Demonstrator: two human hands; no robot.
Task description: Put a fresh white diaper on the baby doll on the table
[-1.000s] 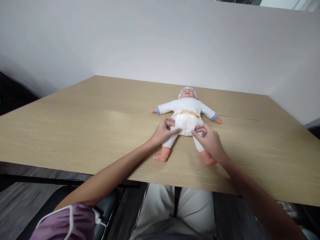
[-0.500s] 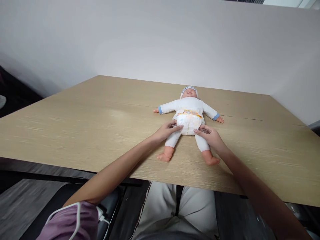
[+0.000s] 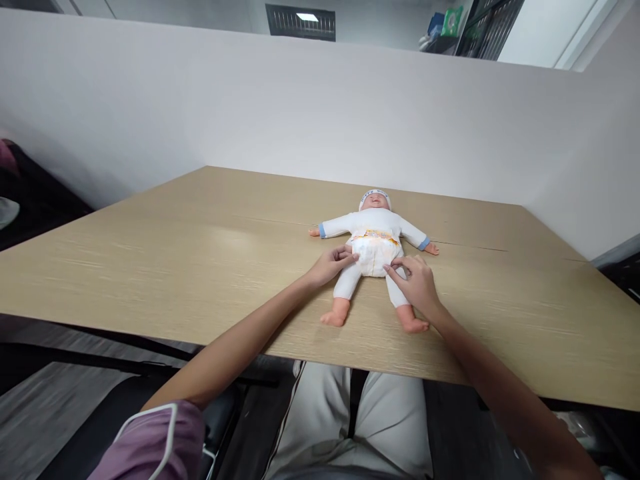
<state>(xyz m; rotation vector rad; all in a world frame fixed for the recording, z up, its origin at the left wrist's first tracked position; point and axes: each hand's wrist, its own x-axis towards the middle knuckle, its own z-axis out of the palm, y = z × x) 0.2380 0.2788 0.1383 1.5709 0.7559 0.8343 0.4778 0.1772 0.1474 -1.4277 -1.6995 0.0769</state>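
A baby doll in a white suit with blue cuffs and a printed white hat lies on its back, arms spread and feet toward me. Around its hips is a white diaper with an orange and yellow printed waistband. My left hand is closed at the diaper's left leg edge, thumb on the front and fingers partly hidden at the hip. On the other side, my right hand pinches the right leg edge between thumb and fingers.
The doll rests on a wide light-wood table with a thin seam across it. A pale partition rises behind the table. Below the near edge are my legs and a dark chair at the left.
The view has tilted up, showing more beyond the partition. My right hand has turned, its fingers now drawn into a tighter pinch at the leg edge. My left hand stays at the other hip.
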